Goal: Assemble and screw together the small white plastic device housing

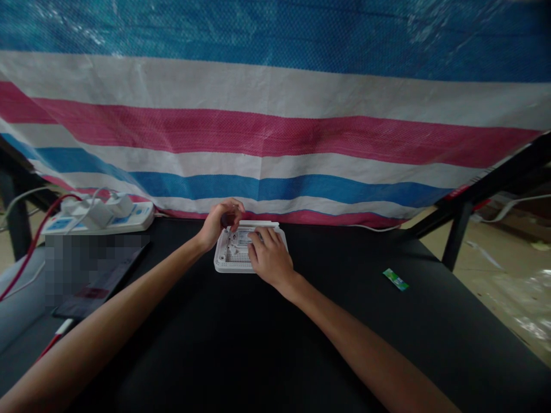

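Head view suggests I'm working inside the box (236, 259), left hand (225, 215) curled at eleven o'clock, right hand (272, 256) fingers together at three, pinches unclear; next probably calls for steadying it.

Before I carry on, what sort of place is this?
Probably a makeshift indoor workspace: a striped plastic sheet hangs behind the black tabletop, a power strip with plugs in it lies at the far left, and a white perforated casing sits under the person's hands.
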`<act>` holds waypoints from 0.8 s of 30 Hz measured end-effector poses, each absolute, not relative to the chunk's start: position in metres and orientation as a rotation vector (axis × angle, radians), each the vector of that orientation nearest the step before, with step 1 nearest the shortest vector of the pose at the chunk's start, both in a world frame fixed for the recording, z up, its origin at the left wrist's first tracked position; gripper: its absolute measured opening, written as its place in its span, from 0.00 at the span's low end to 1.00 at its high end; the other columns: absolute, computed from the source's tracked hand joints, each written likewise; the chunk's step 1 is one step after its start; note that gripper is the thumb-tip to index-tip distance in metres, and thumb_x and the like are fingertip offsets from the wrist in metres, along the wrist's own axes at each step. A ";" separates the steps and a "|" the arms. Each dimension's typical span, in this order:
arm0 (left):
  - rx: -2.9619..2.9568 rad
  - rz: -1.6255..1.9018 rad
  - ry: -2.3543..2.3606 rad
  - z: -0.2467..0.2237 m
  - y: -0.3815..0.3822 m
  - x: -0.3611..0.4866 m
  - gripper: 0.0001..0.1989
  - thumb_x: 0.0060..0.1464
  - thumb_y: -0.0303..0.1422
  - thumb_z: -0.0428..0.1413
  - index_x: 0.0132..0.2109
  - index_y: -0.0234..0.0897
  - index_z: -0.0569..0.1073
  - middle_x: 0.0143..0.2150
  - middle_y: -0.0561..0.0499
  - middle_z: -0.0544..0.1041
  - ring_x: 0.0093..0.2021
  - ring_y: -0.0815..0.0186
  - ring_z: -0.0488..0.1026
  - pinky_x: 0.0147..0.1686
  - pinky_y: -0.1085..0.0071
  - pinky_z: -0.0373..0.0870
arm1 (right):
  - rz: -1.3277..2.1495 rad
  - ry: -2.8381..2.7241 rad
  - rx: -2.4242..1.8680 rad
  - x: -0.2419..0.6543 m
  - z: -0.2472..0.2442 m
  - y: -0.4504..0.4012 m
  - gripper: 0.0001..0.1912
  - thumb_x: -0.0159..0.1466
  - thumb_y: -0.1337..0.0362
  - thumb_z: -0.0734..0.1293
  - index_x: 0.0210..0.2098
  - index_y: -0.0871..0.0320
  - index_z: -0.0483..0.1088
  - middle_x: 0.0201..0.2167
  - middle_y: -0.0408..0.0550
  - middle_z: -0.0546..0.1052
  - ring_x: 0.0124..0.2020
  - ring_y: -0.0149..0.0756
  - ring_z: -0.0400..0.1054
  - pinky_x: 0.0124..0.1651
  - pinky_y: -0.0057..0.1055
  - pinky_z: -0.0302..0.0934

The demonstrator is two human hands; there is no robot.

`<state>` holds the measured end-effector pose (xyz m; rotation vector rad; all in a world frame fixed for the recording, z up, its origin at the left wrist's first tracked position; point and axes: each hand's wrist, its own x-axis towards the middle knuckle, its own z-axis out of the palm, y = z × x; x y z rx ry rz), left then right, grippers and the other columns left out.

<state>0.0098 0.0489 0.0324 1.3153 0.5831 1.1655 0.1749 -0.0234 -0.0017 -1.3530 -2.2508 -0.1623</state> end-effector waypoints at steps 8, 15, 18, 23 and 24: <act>1.410 1.237 0.578 0.036 0.048 0.010 0.09 0.58 0.35 0.50 0.36 0.34 0.70 0.20 0.56 0.64 0.19 0.71 0.59 0.20 0.75 0.55 | -0.167 -2.254 -1.365 0.175 -0.002 -0.023 0.14 0.67 0.65 0.59 0.50 0.60 0.71 0.49 0.56 0.72 0.52 0.46 0.62 0.56 0.42 0.58; 1.478 1.321 0.585 0.049 0.040 0.013 0.06 0.59 0.33 0.53 0.38 0.35 0.71 0.24 0.55 0.66 0.22 0.73 0.60 0.22 0.76 0.55 | -0.174 -2.257 -1.357 0.175 -0.003 -0.023 0.15 0.68 0.65 0.59 0.50 0.60 0.71 0.50 0.57 0.71 0.53 0.46 0.61 0.56 0.42 0.58; 1.481 1.338 0.596 0.047 0.041 0.014 0.06 0.58 0.33 0.53 0.38 0.35 0.71 0.26 0.54 0.67 0.22 0.73 0.60 0.23 0.75 0.55 | -0.168 -2.259 -1.364 0.175 -0.003 -0.023 0.15 0.68 0.65 0.59 0.50 0.60 0.71 0.50 0.56 0.71 0.54 0.46 0.61 0.56 0.42 0.58; 1.420 1.266 0.615 0.034 0.048 0.011 0.10 0.57 0.36 0.50 0.37 0.34 0.71 0.24 0.53 0.68 0.23 0.70 0.62 0.24 0.74 0.58 | -0.160 -2.254 -1.368 0.175 -0.002 -0.023 0.15 0.68 0.65 0.59 0.50 0.60 0.71 0.49 0.56 0.71 0.53 0.46 0.62 0.56 0.42 0.58; 1.403 1.245 0.616 0.032 0.049 0.010 0.11 0.56 0.37 0.49 0.36 0.33 0.71 0.23 0.53 0.68 0.23 0.69 0.63 0.24 0.73 0.59 | -0.161 -2.252 -1.368 0.175 -0.002 -0.024 0.15 0.67 0.65 0.59 0.50 0.60 0.71 0.49 0.56 0.71 0.53 0.45 0.62 0.56 0.42 0.58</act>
